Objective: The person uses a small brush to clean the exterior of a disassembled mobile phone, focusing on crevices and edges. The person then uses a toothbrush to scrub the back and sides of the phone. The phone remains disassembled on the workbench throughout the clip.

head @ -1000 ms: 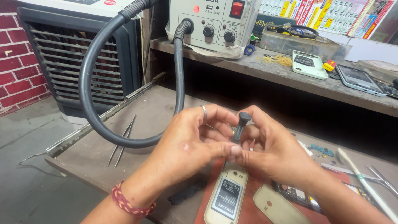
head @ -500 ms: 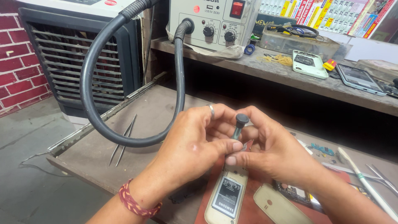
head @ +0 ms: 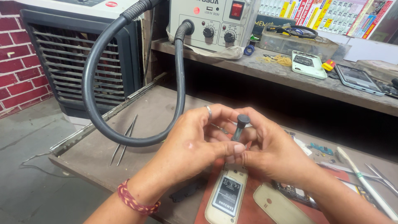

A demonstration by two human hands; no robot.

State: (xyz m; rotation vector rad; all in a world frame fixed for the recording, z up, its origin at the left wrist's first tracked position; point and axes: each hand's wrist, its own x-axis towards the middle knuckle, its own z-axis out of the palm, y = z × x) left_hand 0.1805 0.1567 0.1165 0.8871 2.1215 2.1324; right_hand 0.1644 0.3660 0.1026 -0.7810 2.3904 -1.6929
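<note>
Both hands meet just above the open white phone (head: 227,195) on the bench, the left hand (head: 195,145) and right hand (head: 271,151) pinching a small dark screwdriver (head: 239,126) upright, its tip probably hidden between the fingertips, so a steady, vertical grip serves best here.

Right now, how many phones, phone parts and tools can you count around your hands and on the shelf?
Opened phones showing the battery: 1
Loose beige back covers: 1
Phones on the shelf: 2
Tweezers on the bench, left: 1
Small screwdrivers held between left hand and right hand: 1
Total: 6
</note>
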